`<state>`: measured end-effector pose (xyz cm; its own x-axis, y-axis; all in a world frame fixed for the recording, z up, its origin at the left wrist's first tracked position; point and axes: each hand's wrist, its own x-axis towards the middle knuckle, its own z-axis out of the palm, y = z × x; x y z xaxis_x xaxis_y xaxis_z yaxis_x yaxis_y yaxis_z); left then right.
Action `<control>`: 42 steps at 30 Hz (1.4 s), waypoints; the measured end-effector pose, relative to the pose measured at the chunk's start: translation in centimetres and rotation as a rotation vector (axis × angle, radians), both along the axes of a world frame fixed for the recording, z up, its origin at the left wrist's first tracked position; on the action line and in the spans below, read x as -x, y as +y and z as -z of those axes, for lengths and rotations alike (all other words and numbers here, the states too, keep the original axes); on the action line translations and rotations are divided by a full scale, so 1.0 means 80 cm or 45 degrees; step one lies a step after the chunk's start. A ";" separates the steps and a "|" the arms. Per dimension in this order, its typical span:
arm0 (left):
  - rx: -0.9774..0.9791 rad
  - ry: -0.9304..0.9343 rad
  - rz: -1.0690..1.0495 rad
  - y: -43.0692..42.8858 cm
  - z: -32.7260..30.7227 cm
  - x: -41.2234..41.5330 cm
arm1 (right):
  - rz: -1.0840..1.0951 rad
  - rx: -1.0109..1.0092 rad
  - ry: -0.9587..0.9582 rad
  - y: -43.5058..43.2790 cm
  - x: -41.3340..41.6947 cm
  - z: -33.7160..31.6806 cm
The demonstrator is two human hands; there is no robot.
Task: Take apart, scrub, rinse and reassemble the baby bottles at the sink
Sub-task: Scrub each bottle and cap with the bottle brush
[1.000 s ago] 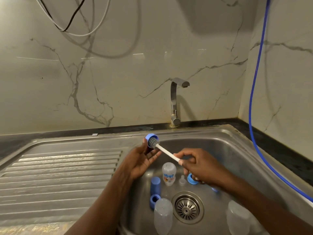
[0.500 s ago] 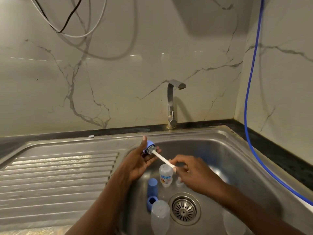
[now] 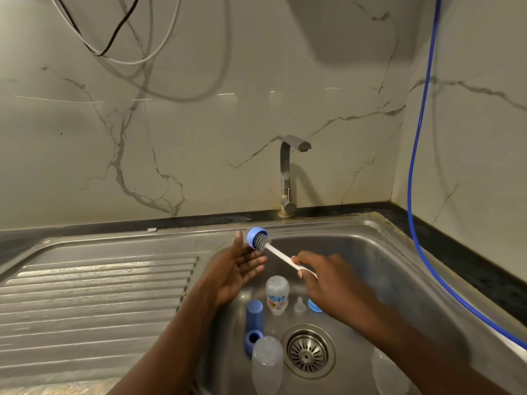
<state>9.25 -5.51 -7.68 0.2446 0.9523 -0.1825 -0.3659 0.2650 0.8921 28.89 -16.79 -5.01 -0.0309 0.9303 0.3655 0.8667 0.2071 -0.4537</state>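
Brush in blue collar, over the steel sink.
Right hand fingers pinch the white bottle brush; its grey bristles fill the round blue collar ring; left hand fingers spread flat, holding nothing.

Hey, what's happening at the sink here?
A person is washing baby bottle parts. The right hand holds a white-handled brush whose bristles are pushed into a small blue ring, which sits on the brush by the open left hand. Down in the sink lie bottles, one with a printed label, a blue cap, a clear teat and other parts, near the drain. No water runs from the tap.
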 end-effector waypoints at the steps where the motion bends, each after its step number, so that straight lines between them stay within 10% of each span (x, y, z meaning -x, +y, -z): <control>1: 0.012 0.010 0.016 -0.001 0.000 0.000 | -0.035 0.041 0.032 0.000 0.004 0.002; 9: -0.044 -0.620 0.308 -0.013 -0.009 0.014 | -0.469 0.872 1.476 -0.009 0.010 -0.022; 17: 0.003 0.037 0.011 -0.004 -0.001 -0.006 | 0.018 0.015 -0.007 -0.003 -0.001 0.000; 20: 0.032 0.014 0.045 -0.008 -0.002 -0.001 | -0.067 0.084 0.014 -0.005 0.007 0.003; 25: 0.028 -0.624 0.265 -0.013 -0.009 0.014 | -0.411 0.745 1.314 -0.013 0.023 -0.019; 27: -0.010 -0.643 0.305 -0.015 -0.012 0.011 | -0.466 0.820 1.458 -0.013 0.018 -0.026; 32: 0.009 0.011 -0.033 -0.007 0.000 -0.006 | -0.007 0.183 0.166 -0.007 0.015 -0.006; 36: 0.045 0.015 0.076 -0.011 -0.007 -0.004 | -0.049 0.091 0.011 -0.003 0.016 0.004; 42: -0.014 -0.567 0.331 -0.017 -0.014 0.012 | -0.468 0.851 1.412 -0.012 0.015 -0.021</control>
<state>8.26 -6.84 -6.55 0.5253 0.8509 0.0028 -0.6342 0.3893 0.6680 27.69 -17.72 -3.34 -0.3013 0.9405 -0.1572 -0.0785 -0.1887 -0.9789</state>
